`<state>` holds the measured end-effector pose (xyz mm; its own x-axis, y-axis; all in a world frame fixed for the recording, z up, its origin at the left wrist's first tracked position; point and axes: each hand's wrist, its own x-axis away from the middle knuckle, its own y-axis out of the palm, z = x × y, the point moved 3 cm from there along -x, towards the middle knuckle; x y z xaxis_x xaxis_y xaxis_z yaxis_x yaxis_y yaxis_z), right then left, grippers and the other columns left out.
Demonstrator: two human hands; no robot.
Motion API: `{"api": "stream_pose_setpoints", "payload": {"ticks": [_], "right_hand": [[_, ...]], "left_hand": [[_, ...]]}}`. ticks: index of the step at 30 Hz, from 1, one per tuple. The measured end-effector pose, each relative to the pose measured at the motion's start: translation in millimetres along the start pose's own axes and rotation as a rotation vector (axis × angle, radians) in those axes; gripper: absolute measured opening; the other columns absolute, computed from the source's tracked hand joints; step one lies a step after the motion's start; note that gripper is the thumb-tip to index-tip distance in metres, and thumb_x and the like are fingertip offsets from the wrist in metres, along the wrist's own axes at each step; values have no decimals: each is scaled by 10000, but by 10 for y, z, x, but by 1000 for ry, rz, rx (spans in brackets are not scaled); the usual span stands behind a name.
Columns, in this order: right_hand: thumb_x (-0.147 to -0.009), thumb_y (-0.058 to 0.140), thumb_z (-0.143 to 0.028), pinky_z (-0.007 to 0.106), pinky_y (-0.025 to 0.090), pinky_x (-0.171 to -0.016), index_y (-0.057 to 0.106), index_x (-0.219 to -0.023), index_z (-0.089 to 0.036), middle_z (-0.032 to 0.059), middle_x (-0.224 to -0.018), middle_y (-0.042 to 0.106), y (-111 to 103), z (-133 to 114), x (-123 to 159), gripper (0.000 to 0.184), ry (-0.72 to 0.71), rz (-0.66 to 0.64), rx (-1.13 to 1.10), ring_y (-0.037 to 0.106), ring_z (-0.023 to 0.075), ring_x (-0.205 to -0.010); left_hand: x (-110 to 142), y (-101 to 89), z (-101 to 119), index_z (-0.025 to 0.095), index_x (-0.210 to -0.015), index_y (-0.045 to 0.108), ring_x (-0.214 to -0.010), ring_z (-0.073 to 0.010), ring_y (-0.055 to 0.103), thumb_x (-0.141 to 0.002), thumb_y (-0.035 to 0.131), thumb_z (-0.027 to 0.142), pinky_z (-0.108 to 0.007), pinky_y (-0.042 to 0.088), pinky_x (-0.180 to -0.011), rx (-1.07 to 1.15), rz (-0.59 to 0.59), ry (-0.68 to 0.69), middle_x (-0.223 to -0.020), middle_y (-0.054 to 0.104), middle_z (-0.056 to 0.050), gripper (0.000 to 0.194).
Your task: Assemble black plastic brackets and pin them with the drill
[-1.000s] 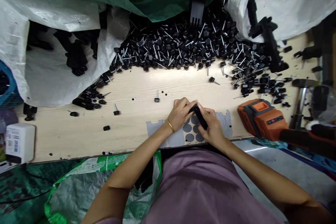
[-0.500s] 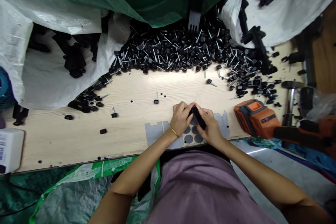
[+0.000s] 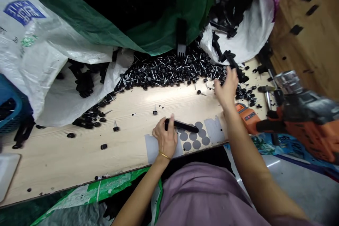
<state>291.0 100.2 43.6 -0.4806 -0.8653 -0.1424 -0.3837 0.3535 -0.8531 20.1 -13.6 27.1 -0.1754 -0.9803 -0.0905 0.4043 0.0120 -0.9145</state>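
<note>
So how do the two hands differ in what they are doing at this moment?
The left hand lies low near the table edge, gripping one end of a long black part; the right hand reaches far out, fingers spread over the pile of black screws, with no visible grip. Both are bare.

A bright patch of light falls on the middle of the pale wooden table (image 3: 79, 155), fading toward its ends; the space under the green sheet (image 3: 148, 17) is near black. The right hand (image 3: 227, 90) is blurred, perhaps by motion; the drill (image 3: 304, 120) smears at the edge, where wide-angle distortion bends straight lines.
</note>
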Motion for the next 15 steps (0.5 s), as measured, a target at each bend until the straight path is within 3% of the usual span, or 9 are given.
{"api": "stream_pose_setpoints", "payload": {"ticks": [1, 3, 5, 7, 9, 11, 13, 15], "right_hand": [[-841, 443, -302, 612, 213, -1010, 295, -1400, -142, 226, -1433, 292, 15, 91, -258, 599, 117, 90, 84, 239, 357, -1337], [-843, 430, -274, 644, 184, -969, 350, -1356, -78, 272, -1331, 370, 81, 275, -682, 555, 319, 139, 195, 289, 382, -1280], [-873, 372, -272, 640, 192, -934, 458, -1258, -50, 272, -1217, 440, 118, 399, -936, 453, 392, 163, 205, 346, 374, -1203], [-904, 297, -271, 620, 216, -910, 546, -1139, -63, 245, -1127, 474, 71, 428, -985, 401, 375, 214, 180, 377, 353, -1142], [-914, 273, -257, 592, 243, -900, 570, -1098, -100, 212, -1101, 477, -57, 348, -835, 383, 288, 271, 169, 390, 334, -1113], [-896, 331, -228, 545, 283, -895, 546, -1159, -151, 177, -1116, 475, -209, 186, -534, 349, 115, 261, 162, 408, 317, -1096], [-860, 412, -183, 487, 323, -879, 520, -1217, -204, 145, -1101, 495, -313, 4, -155, 374, -146, 122, 122, 436, 296, -1059], [-844, 438, -132, 463, 325, -895, 550, -1187, -239, 114, -1057, 531, -336, -130, 240, 376, -455, -113, 106, 460, 270, -1014]], "left_hand": [[9, -18, 55, 263, -1354, 430, -1222, -318, 381, -849, 505, 165, -513, 243, -997, -32, -32, 99, -1313, 427, -147, 519], [-19, -24, 167, 286, -1299, 489, -1252, -300, 372, -860, 510, 174, -515, 190, -1041, -44, -109, 291, -1302, 481, -111, 454], [-97, -12, 239, 248, -1229, 541, -1179, -264, 445, -862, 522, 179, -480, 223, -1046, -41, -164, 395, -1175, 567, -96, 374], [-190, 3, 263, 209, -1143, 581, -1018, -238, 520, -851, 551, 196, -421, 333, -967, -66, -203, 415, -1010, 603, -84, 294], [-255, 5, 245, 196, -1080, 598, -884, -228, 530, -843, 576, 251, -372, 404, -832, -121, -227, 366, -908, 585, -76, 244], [-277, -13, 200, 198, -1046, 603, -844, -232, 520, -848, 570, 317, -346, 416, -743, -175, -227, 284, -874, 563, -74, 233], [-265, -38, 137, 196, -1045, 595, -858, -236, 520, -866, 538, 347, -328, 421, -705, -210, -220, 196, -885, 552, -77, 241], [-248, -61, 60, 188, -1054, 583, -880, -238, 527, -888, 494, 361, -314, 428, -671, -226, -213, 107, -903, 550, -81, 256]]}}
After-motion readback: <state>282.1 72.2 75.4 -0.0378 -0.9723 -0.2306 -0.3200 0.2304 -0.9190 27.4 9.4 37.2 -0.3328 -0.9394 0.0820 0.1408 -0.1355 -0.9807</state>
